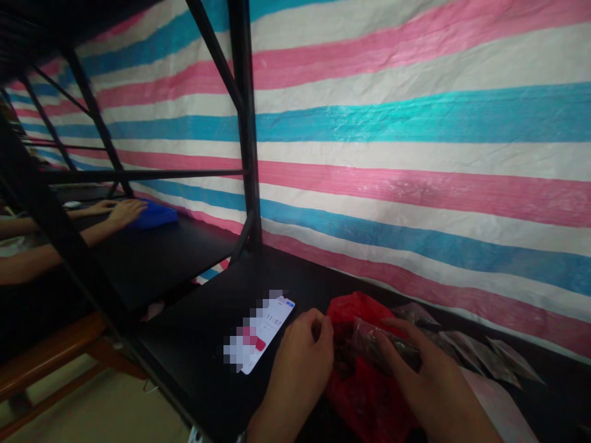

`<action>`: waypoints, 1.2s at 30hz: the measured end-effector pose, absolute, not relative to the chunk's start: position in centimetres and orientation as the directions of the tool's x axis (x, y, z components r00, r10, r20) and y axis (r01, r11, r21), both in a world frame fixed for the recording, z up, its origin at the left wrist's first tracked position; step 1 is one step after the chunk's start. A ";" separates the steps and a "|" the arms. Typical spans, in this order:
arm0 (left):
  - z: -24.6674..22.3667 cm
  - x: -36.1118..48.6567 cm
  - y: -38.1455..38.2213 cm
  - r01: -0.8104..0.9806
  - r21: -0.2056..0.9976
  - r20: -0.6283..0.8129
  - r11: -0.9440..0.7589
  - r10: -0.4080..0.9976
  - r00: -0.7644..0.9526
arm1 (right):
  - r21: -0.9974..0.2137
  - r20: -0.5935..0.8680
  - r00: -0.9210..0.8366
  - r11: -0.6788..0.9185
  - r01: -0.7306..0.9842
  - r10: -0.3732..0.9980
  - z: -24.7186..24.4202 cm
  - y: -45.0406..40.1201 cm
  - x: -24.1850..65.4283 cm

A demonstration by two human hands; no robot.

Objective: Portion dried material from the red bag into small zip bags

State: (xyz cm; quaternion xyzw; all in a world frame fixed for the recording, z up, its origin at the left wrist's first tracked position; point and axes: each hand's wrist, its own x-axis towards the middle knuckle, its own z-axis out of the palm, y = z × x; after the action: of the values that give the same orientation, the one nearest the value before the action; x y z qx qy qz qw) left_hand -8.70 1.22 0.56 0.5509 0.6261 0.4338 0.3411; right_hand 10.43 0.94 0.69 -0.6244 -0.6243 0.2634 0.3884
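Your right hand (427, 366) held a clear plastic packet (369, 337) between thumb and fingers, over the open red plastic bag (354, 304) on the black tabletop (198, 351). Your left hand (302, 347) curled at the bag's left edge; whether it gripped anything, I couldn't tell. More packets (480, 354) lay right of the bag, a lit smartphone (272, 326) left.

A: Foreground?
B: Right hand (429, 366), gripping a clear packet (369, 338) over the red bag (353, 304); left hand (302, 344), fingers curled, at the bag's left edge.
A: Surroundings?
B: Loose packets (471, 351) to the right; lit phone (270, 329) to the left; striped sheeting (392, 123) behind.
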 end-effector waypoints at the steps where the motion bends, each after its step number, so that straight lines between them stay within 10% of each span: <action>1: 0.7 -8.7 1.2 0.399 0.917 0.044 0.022 0.987 -0.156 | -0.818 0.160 0.087 0.083 0.570 0.983 0.7 0.9 10.5; 9: 2.1 -7.6 -0.4 0.412 0.911 -0.009 0.026 0.999 -0.041 | -0.936 0.098 0.079 0.064 0.347 0.992 1.5 0.3 11.2; 19: 3.4 -3.4 0.0 -0.120 0.979 0.181 -0.168 0.977 0.112 | -0.919 0.228 0.078 0.188 0.347 0.970 2.2 -0.7 12.1; 36: 2.0 2.7 -0.9 0.162 0.916 0.333 -0.368 0.920 0.207 | -0.879 0.373 0.238 0.260 0.399 0.897 1.8 -2.8 19.2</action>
State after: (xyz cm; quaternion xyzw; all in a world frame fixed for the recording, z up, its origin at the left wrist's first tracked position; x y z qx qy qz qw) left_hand 2.68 -0.93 2.00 0.6708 0.4033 0.4836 0.3917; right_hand 19.19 -2.78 1.80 -0.5643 -0.5742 0.2271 0.5480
